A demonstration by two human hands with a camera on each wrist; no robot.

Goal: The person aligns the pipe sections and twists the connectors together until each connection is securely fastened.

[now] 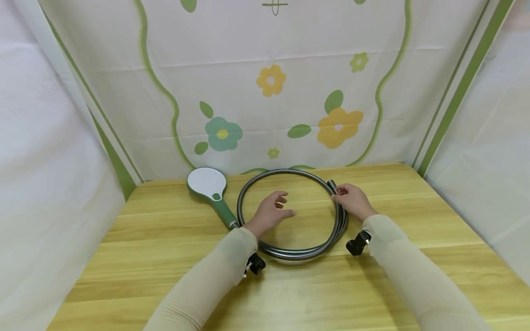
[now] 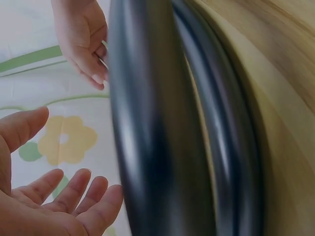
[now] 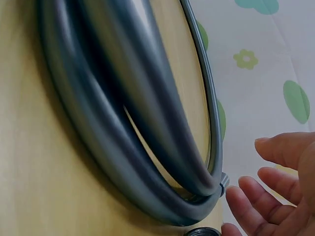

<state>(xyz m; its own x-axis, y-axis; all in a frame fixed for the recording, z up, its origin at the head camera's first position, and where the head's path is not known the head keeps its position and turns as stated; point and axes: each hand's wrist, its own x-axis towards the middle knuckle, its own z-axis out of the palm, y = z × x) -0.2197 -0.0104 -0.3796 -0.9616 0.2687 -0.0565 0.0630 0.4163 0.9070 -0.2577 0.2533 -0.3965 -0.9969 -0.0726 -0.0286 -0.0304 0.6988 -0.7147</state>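
Note:
A coiled dark grey shower hose (image 1: pixel 285 253) lies on the wooden table in front of me. My left hand (image 1: pixel 268 213) hovers over the coil's left side, fingers loosely bent, thumb apart, with nothing in it. At the coil's right side is my right hand (image 1: pixel 354 200), its fingertips right by the hose's end fitting (image 1: pixel 331 184). In the right wrist view that hand's thumb (image 3: pixel 280 147) stands well apart from its relaxed fingers. A green hand shower (image 1: pixel 223 212) with a white face lies left of the coil; my left wrist and sleeve partly hide its handle's lower end.
The wooden table (image 1: pixel 136 248) meets a white cloth backdrop (image 1: pixel 232 82) printed with flowers along its far edge. White cloth walls (image 1: pixel 54 184) stand at both sides. Small black cameras (image 1: pixel 358 243) are strapped beneath both wrists.

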